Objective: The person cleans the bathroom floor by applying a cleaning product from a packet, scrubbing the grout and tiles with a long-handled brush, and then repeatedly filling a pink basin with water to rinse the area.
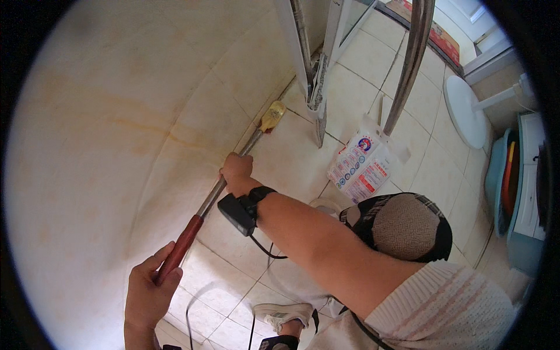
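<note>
My right hand wraps around the metal shaft of a long-handled tool. My left hand holds the tool's dark red handle near its end. The tool slants up and away, close along a pale tiled wall. Its yellowish head lies where the wall meets the floor, with something reddish at its base; the exact kind of tool is unclear. On my right wrist a black device is strapped, with a cable running from it.
A worn door frame stands just beyond the tool's head. A printed plastic package lies on the floor tiles beside a long brown strip. My padded knee partly covers a roll. Rightward are a white round base and blue basins.
</note>
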A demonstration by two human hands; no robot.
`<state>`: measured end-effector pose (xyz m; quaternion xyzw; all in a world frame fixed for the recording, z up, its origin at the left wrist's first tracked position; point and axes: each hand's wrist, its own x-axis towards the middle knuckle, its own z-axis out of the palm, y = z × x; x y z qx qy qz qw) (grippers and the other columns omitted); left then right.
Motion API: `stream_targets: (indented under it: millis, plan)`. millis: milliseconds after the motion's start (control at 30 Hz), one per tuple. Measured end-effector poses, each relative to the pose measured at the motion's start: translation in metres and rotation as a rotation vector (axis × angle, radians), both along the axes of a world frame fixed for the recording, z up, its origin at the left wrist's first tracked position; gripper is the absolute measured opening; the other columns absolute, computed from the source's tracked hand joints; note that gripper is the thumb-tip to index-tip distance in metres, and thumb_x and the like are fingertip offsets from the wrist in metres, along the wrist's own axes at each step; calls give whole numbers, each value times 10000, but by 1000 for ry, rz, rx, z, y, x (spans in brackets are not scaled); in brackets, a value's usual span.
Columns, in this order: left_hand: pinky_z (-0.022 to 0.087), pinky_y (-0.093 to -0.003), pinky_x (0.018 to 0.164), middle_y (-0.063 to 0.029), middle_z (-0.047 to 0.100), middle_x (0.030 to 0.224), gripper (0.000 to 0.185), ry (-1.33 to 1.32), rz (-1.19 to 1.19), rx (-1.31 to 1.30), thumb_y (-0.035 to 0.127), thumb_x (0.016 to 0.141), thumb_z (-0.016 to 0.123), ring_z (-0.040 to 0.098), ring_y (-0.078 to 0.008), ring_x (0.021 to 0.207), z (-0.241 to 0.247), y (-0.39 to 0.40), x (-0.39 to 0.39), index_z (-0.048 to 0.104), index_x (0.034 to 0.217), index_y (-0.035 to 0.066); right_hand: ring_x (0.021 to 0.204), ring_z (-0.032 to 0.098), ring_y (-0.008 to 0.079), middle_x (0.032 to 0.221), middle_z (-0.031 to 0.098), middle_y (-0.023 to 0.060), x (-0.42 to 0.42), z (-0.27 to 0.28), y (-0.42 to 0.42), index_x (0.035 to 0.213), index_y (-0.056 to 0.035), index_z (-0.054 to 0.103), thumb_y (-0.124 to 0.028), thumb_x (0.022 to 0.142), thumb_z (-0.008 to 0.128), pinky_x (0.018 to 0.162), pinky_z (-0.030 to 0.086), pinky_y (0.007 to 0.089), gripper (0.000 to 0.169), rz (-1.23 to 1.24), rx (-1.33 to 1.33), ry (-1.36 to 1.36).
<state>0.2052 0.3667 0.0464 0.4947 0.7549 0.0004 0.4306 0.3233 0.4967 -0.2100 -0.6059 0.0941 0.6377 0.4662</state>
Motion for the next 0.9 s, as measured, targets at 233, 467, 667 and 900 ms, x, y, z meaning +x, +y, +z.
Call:
stream_targets:
  millis: [233,467,667,900]
  plan:
    - [426,-190,602,-57,594,885,464,128,165,-145,-16,752,592,520,-76,696,46,-89,-40,491,1204,-30,670,598,354,858,551,278,-98,2,-100,1006,47,352,-174,828,448,554,480,455,300,262,-75,-170]
    - [437,-192,607,-81,605,903,469,335,-17,-45,-43,733,585,541,-89,709,68,-79,-12,495,1194,-43,460,541,242,615,494,140,-83,46,-100,921,23,367,-189,848,463,366,443,382,244,54,-102,221]
    - [434,-191,613,-59,611,862,440,22,-21,20,7,764,598,505,-68,678,-6,9,33,508,1194,-15,588,601,310,658,602,185,19,-41,10,818,26,550,-191,748,562,595,468,418,229,555,311,-454]
    - [420,-209,508,-23,584,773,466,100,31,-34,1,779,588,495,-68,581,15,-78,-12,475,1231,-4,819,551,428,847,556,295,-49,-4,-71,932,60,377,-150,798,494,695,440,470,276,203,82,-420]
